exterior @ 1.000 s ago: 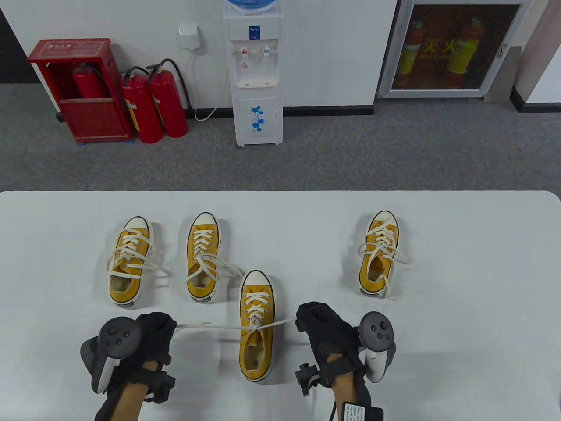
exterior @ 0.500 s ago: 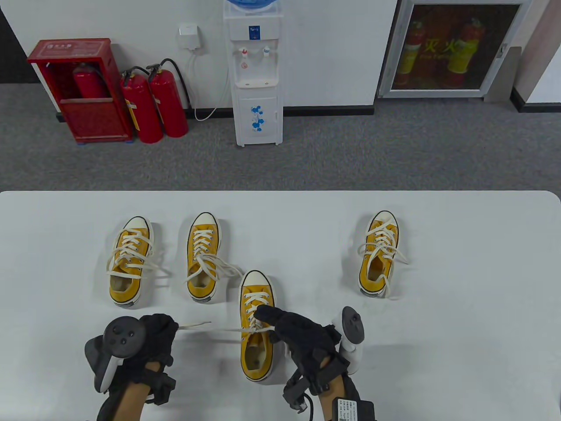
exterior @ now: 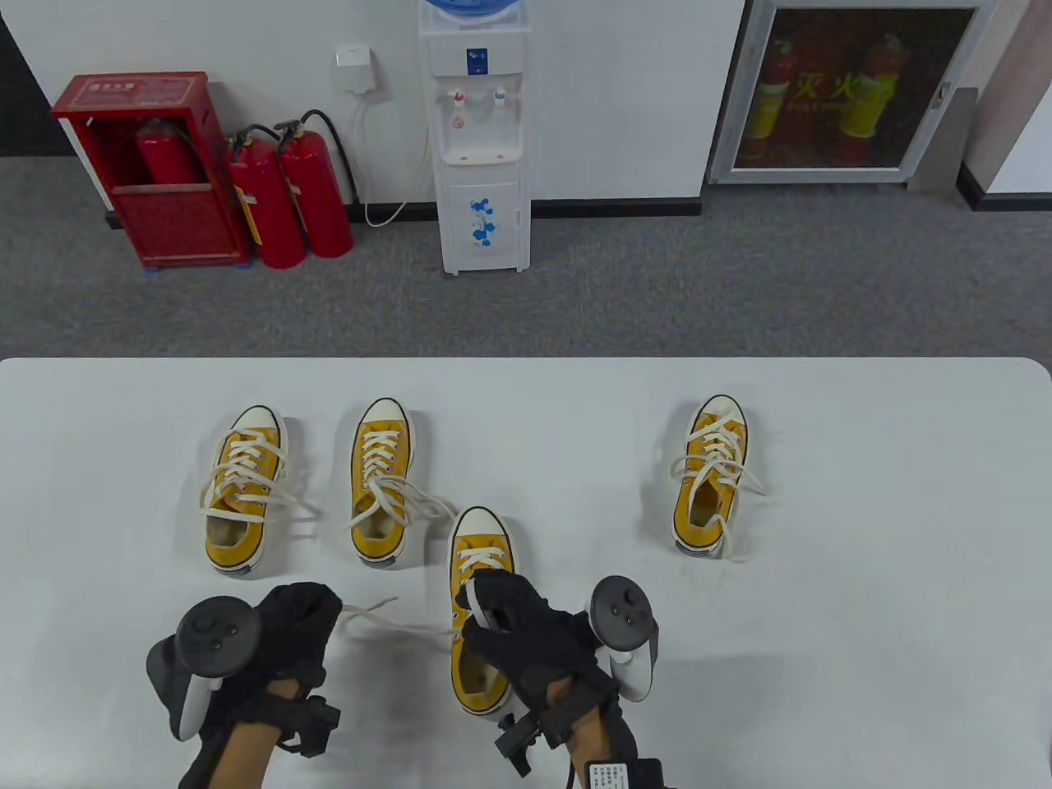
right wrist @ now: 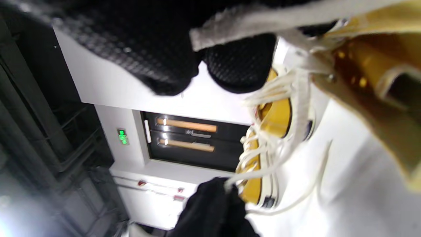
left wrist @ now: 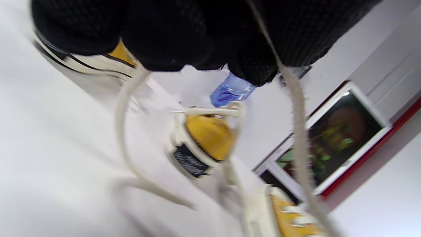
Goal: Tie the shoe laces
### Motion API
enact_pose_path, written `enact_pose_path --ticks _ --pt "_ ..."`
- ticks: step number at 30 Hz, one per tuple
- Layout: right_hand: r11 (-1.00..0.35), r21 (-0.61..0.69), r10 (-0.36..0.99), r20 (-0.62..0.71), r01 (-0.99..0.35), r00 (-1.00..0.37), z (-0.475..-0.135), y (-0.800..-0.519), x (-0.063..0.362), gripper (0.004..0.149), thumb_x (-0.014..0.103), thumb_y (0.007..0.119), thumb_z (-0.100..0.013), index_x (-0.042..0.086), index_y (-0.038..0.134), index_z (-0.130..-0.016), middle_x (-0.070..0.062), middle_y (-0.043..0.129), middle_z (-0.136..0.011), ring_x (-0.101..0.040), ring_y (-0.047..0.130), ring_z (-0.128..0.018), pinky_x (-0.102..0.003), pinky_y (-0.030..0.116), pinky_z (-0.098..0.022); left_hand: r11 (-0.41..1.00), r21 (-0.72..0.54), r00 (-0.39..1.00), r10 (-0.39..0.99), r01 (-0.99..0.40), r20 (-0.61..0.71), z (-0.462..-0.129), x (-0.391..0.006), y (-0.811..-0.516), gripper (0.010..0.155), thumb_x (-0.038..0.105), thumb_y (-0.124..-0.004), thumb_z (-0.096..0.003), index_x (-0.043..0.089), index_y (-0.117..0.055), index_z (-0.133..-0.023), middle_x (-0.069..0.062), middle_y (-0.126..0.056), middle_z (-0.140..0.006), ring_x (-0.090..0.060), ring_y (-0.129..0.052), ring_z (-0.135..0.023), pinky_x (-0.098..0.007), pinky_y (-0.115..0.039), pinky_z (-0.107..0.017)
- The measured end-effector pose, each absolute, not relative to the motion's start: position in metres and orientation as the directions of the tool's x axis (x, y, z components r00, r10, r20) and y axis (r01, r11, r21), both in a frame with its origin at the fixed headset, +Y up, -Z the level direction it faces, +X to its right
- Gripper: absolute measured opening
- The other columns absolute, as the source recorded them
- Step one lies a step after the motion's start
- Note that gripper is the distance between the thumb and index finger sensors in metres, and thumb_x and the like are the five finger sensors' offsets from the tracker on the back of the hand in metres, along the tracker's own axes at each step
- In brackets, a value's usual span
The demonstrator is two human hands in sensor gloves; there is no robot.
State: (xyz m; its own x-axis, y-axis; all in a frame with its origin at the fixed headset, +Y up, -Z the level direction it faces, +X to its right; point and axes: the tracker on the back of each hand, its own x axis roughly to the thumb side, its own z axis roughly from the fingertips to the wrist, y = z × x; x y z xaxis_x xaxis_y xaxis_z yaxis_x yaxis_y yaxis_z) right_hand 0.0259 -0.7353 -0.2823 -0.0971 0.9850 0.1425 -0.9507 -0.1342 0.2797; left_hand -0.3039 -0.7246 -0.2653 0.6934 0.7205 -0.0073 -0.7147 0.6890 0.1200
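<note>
At the near edge of the table point(exterior: 822, 657), the left hand point(exterior: 292, 633) grips one lace end point(exterior: 370, 615) off to the side, probably to keep it apart, while the right hand point(exterior: 514, 629) grips the other lace over the nearest shoe point(exterior: 481, 567). Only the right wrist view shows this lace point(right wrist: 279, 16) lying across the gloved fingers point(right wrist: 240, 65).

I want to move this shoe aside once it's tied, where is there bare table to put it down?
Bare table lies right of the far-right shoe, and between that shoe and the near shoe. It is crowded on the left, where two shoes trail loose laces.
</note>
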Motion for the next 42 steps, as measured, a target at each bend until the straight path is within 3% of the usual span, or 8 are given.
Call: enact_pose_path --ticks 7,15,21,28,31,36,39,42 --pt "-0.466 0.085 0.867 0.242 -0.88 -0.436 -0.275 -0.727 0.015 0.053 0.021 0.09 -0.041 0.014 0.077 -0.092 -0.007 0.064 -0.101 -0.019 0.094 -0.058 -0.059 0.062 -0.065 0.513 0.082 0.518 0.832 -0.855 0.2 -0.25 -0.282 -0.699 0.039 0.049 -0.081 -0.0468 0.028 -0.09 -0.077 -0.002 -0.094 -0.067 -0.02 -0.098 -0.037 -0.051 -0.085 -0.042" --pt "-0.657 0.058 0.728 0.311 -0.752 -0.612 -0.268 -0.728 -0.007 0.055 0.016 0.087 -0.041 0.016 0.074 -0.095 -0.007 0.061 -0.1 -0.021 0.086 -0.059 -0.053 0.064 -0.059 0.317 -0.15 0.258 0.913 -0.937 0.316 -0.238 -0.258 -0.685 0.039 0.048 -0.08 -0.0479 0.027 -0.089 -0.08 -0.003 -0.093 -0.07 -0.021 -0.097 -0.04 -0.052 -0.083 -0.045" --pt "-0.809 0.028 0.544 0.415 -0.587 -0.73 -0.259 -0.725 -0.021 0.05 0.014 0.084 -0.041 0.021 0.084 -0.09 -0.004 0.063 -0.098 -0.021 0.081 -0.062 -0.054 0.059 -0.063 0.346 -0.116 0.29 0.894 -0.931 0.343 -0.238 -0.254 -0.685 0.039 0.048 -0.08 -0.0477 0.028 -0.089 -0.08 -0.002 -0.093 -0.071 -0.021 -0.097 -0.041 -0.052 -0.083 -0.046" --pt "-0.805 0.103 0.561 0.452 -0.584 -0.693 -0.257 -0.726 -0.021 0.045 0.006 0.078 -0.039 0.022 0.097 -0.077 -0.001 0.071 -0.093 -0.023 0.079 -0.065 -0.062 0.045 -0.069 0.38 -0.014 0.367 0.903 -0.925 0.224 -0.253 -0.258 -0.697 0.039 0.048 -0.08 -0.048 0.028 -0.088 -0.08 -0.002 -0.092 -0.071 -0.02 -0.097 -0.042 -0.051 -0.083 -0.046" --pt "-0.776 0.147 0.603 0.456 -0.613 -0.654 -0.258 -0.727 -0.018 0.045 0.004 0.077 -0.038 0.023 0.101 -0.072 0.0 0.073 -0.093 -0.024 0.08 -0.065 -0.063 0.042 -0.07 0.478 0.0 0.472 0.868 -0.878 0.155 -0.265 -0.256 -0.708 0.039 0.05 -0.078 -0.0489 0.031 -0.086 -0.082 0.001 -0.091 -0.073 -0.018 -0.096 -0.044 -0.05 -0.083 -0.049" --pt "-0.698 0.211 0.693 0.44 -0.684 -0.572 -0.261 -0.73 -0.01 0.043 0.005 0.079 -0.038 0.025 0.104 -0.066 0.0 0.074 -0.094 -0.024 0.081 -0.066 -0.065 0.042 -0.07 0.5 -0.099 0.5 0.866 -0.86 0.022 -0.281 -0.246 -0.73 0.038 0.051 -0.077 -0.0507 0.035 -0.083 -0.084 0.004 -0.087 -0.078 -0.017 -0.094 -0.05 -0.049 -0.08 -0.055" --pt "-0.594 0.256 0.785 0.392 -0.763 -0.479 -0.267 -0.734 -0.002 0.042 0.006 0.079 -0.038 0.026 0.105 -0.064 0.0 0.07 -0.098 -0.024 0.081 -0.066 -0.066 0.042 -0.07 0.613 -0.142 0.617 0.786 -0.777 0.016 -0.286 -0.236 -0.74 0.038 0.053 -0.076 -0.0509 0.038 -0.081 -0.085 0.006 -0.085 -0.081 -0.016 -0.093 -0.054 -0.048 -0.079 -0.058" --pt "-0.5 0.291 0.85 0.344 -0.816 -0.398 -0.271 -0.738 0.005 0.042 0.006 0.079 -0.038 0.027 0.105 -0.064 0.001 0.065 -0.103 -0.023 0.081 -0.066 -0.066 0.042 -0.07 0.64 -0.164 0.649 0.761 -0.75 0.001 -0.286 -0.228 -0.747 0.038 0.053 -0.076 -0.0508 0.038 -0.081 -0.085 0.006 -0.085 -0.082 -0.016 -0.093 -0.055 -0.048 -0.078 -0.059"
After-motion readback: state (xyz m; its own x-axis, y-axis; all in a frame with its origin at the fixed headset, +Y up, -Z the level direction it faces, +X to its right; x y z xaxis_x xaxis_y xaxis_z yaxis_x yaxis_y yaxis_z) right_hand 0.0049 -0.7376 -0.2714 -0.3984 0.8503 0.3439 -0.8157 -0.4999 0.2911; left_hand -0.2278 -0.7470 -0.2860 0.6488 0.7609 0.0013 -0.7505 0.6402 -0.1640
